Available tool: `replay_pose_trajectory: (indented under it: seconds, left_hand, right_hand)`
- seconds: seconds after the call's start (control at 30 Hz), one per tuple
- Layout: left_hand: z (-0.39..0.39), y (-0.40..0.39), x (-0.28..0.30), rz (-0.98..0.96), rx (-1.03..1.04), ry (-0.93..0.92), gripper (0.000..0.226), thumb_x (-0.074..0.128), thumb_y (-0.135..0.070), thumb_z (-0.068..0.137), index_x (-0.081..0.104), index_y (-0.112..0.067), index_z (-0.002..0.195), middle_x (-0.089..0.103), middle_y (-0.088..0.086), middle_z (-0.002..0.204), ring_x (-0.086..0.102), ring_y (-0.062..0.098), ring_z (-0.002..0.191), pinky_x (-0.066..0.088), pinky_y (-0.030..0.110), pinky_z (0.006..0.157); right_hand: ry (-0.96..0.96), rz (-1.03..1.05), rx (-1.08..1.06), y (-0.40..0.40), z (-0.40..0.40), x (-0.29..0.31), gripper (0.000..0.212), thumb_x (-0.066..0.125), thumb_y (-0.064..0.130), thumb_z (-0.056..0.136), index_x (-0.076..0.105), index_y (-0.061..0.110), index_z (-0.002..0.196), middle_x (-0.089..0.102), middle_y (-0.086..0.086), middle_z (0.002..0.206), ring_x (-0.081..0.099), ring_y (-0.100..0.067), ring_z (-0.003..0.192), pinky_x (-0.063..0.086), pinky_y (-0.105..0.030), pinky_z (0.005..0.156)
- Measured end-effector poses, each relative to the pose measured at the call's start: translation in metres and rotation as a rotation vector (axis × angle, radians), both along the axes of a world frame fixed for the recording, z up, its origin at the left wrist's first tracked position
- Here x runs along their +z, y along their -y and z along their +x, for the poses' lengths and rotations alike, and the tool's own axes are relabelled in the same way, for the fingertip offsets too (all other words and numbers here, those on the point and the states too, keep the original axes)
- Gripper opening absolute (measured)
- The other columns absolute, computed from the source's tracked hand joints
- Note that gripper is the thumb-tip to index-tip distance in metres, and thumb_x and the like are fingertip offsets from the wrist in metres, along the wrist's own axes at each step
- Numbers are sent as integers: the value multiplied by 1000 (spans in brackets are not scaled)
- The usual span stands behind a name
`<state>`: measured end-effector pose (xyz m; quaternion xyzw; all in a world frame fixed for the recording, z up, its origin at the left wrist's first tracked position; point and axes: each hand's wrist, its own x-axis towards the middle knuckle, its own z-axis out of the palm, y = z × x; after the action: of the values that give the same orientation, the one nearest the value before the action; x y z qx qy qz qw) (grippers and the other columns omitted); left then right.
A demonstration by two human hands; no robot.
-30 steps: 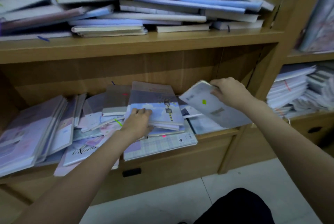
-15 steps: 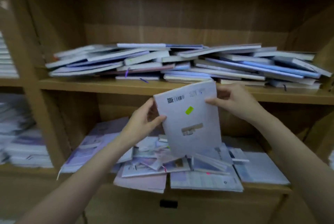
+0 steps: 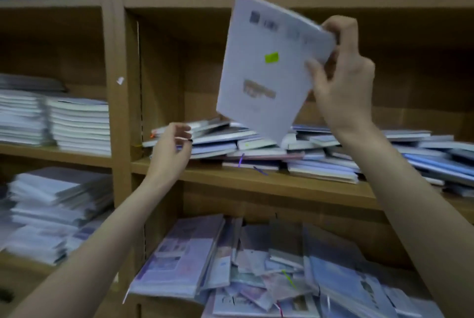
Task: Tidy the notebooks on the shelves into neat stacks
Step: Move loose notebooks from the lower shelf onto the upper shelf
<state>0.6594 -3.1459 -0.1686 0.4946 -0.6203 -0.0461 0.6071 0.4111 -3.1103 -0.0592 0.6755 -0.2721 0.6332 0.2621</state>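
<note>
The left hand (image 3: pixel 170 149) has let go of the pale notebook (image 3: pixel 266 66) and hangs loosely curled by the middle shelf's heap (image 3: pixel 302 153); the right hand (image 3: pixel 342 79) alone pinches its upper corner (tilted, raised higher), open space beneath the upper shelf board (image 3: pixel 179 0).

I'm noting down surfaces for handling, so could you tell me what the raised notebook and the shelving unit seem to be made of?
The raised notebook, held by the right hand, looks like a soft card or paper cover, pale and matte: it bows slightly in the grip and carries a small green sticker. The shelving unit looks like wood or wood-look board, tan with a dull finish; blur hides any grain, so which one is unclear.
</note>
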Motion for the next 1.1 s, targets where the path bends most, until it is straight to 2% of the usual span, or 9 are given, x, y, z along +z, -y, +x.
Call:
replay_pose_trajectory:
  seconds: [0.13, 0.27, 0.33, 0.47, 0.63, 0.73, 0.9, 1.03, 1.1]
  left_hand:
    - [21, 20, -24, 97, 130, 227, 36, 53, -3, 89, 49, -6, 124, 54, 9, 121, 49, 24, 117, 41, 39, 99]
    - [24, 26, -37, 91, 182, 267, 41, 52, -3, 89, 46, -6, 130, 50, 9, 126, 43, 22, 122, 32, 26, 100]
    - [24, 26, -40, 58, 219, 265, 43, 52, -3, 89, 44, -8, 131, 49, 8, 126, 40, 22, 122, 31, 26, 100]
    - [33, 31, -48, 12, 253, 314, 42, 53, 0, 87, 47, -6, 128, 51, 10, 121, 42, 25, 118, 32, 30, 99]
    - [19, 22, -70, -164, 272, 338, 33, 51, 3, 83, 55, -5, 114, 55, 11, 113, 47, 28, 111, 38, 35, 95]
    - [-13, 8, -105, -192, 218, 354, 29, 39, -10, 85, 56, -6, 108, 51, 12, 116, 43, 24, 106, 35, 32, 88]
    - [-91, 1, -173, -1, 19, 476, 28, 43, -9, 78, 58, -6, 102, 52, 18, 114, 44, 29, 102, 40, 40, 77]
    - [-157, 7, -202, 141, -127, 584, 32, 48, -3, 80, 58, -4, 111, 51, 18, 118, 51, 40, 103, 41, 44, 81]
    - [-181, 12, -215, 227, -187, 645, 36, 49, -4, 84, 53, -6, 121, 45, 16, 127, 45, 37, 111, 37, 42, 89]
  right_hand:
    - [-108, -267, -173, 40, 38, 11, 36, 47, 7, 92, 33, 22, 122, 63, -12, 87, 60, -29, 60, 38, -25, 48]
    - [-739, 275, -587, 89, 86, -14, 49, 36, 0, 92, 33, 19, 136, 58, -12, 106, 62, -33, 83, 40, -36, 61]
    - [-874, 437, -604, 103, 101, -29, 50, 35, -4, 91, 37, 17, 135, 58, -12, 109, 59, -31, 89, 34, -34, 61]
    - [-843, 503, -463, 116, 107, -46, 51, 35, -3, 91, 37, 17, 137, 58, -10, 108, 47, -27, 75, 28, -31, 53]
    - [-627, 475, -270, 107, 55, -68, 42, 43, 3, 92, 46, 9, 134, 59, -15, 119, 53, -32, 109, 45, -39, 82]
    - [-409, 279, -229, 83, -3, -104, 30, 44, 8, 86, 65, 2, 106, 68, -18, 95, 64, -37, 88, 51, -41, 73]
    - [-286, 373, -412, 21, -115, -181, 29, 42, 15, 87, 67, 2, 91, 67, -16, 80, 64, -33, 72, 50, -39, 63]
    - [-224, 889, -544, 6, -186, -251, 25, 49, 15, 91, 60, 6, 113, 61, -12, 71, 61, -34, 65, 46, -37, 57]
    - [-180, 1316, -497, 8, -209, -297, 41, 53, 20, 94, 43, 9, 132, 64, -15, 97, 63, -33, 88, 48, -39, 70]
